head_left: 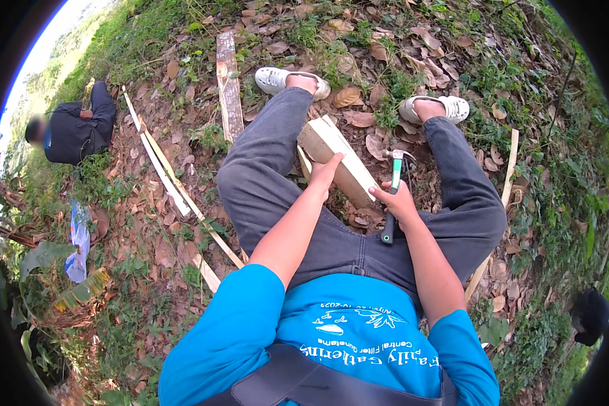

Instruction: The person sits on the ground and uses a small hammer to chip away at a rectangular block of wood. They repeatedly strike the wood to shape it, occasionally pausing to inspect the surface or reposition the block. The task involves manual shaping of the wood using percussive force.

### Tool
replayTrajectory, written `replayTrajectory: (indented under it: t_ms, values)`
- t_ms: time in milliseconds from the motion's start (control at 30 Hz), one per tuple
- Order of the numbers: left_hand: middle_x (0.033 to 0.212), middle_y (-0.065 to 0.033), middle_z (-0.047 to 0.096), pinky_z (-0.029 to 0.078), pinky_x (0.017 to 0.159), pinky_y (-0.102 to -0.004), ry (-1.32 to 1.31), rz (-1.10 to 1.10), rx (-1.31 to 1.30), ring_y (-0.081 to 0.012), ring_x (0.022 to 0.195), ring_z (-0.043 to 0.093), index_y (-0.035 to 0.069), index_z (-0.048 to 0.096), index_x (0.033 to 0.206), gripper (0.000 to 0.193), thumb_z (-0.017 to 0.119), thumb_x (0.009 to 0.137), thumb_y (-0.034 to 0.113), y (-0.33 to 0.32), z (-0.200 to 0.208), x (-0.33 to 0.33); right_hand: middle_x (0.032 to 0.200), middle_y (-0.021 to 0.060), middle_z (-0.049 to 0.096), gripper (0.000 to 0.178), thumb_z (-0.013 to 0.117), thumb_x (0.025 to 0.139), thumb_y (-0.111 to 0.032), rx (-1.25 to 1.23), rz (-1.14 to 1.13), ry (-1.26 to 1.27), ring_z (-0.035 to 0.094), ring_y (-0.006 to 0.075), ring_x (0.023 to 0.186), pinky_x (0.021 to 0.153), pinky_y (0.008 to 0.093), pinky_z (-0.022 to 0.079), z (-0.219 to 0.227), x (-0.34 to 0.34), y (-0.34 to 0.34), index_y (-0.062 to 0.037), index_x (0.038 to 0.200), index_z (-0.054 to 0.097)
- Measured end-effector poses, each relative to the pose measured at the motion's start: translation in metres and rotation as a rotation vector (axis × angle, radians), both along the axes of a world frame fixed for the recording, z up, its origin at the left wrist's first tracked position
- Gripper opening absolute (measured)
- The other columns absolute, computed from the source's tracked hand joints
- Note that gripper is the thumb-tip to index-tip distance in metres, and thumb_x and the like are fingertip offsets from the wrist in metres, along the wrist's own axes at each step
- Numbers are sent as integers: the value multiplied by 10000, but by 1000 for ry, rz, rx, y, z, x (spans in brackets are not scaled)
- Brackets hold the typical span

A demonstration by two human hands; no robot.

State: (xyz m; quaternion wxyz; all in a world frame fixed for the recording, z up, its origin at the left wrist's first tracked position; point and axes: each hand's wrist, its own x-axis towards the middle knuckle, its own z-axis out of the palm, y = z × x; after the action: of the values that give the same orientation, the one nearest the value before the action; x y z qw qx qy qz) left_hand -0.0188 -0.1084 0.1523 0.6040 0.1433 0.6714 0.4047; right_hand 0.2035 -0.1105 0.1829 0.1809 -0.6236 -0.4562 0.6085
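Between my bent legs is a piece of joined wooden boards, pale along its edges and tilted. My left hand is closed on its left side, with the fingers partly hidden. My right hand grips a claw hammer with a green and black handle, its metal head pointing away from me. A fingertip of that same hand reaches the near right corner of the boards. Another pale wooden piece shows just left of the boards, partly covered by my leg.
Long split wood strips lie to my left, and a weathered plank lies ahead. One more strip is beside my right knee. A blue-white plastic bag rests at far left, near a seated person in dark clothes. Dry leaves and weeds cover the ground.
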Motion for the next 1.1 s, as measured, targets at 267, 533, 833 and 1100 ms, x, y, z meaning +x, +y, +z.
replayTrajectory:
  t_ms: [267, 533, 833, 1100]
  values:
    - [1238, -154, 606, 486, 934, -377, 87, -14, 249, -258, 1116, 610, -26, 487, 1310, 732, 808, 780, 364, 7, -13, -1, 890, 67, 573, 709, 891, 722, -361, -31, 27, -16, 560, 121, 690, 586, 270, 472, -12, -4, 2, 2, 1171, 480]
    - [1219, -231, 616, 482, 1001, -407, 825, -227, 80, -338, 1153, 612, -56, 530, 1230, 902, 897, 582, 451, 2, 2, -4, 942, 76, 607, 478, 778, 862, -325, 27, -36, 9, 625, 145, 809, 642, 285, 539, -20, -24, -3, -8, 1116, 525]
    - [1228, -154, 545, 480, 981, -450, 1053, -477, -33, -326, 1196, 539, 58, 521, 1261, 882, 870, 603, 531, 14, -26, 20, 1042, 59, 629, 288, 630, 981, -265, -134, 6, 78, 645, 153, 885, 680, 299, 567, -45, -9, -7, -41, 1141, 546]
    - [1383, -175, 457, 481, 992, -518, 909, -708, -59, -360, 1293, 482, 104, 394, 1423, 1031, 910, 602, 454, 5, -60, 17, 1024, 70, 654, 264, 615, 992, -239, -237, -75, 188, 670, 166, 810, 630, 295, 558, -55, -7, 12, -31, 1125, 522]
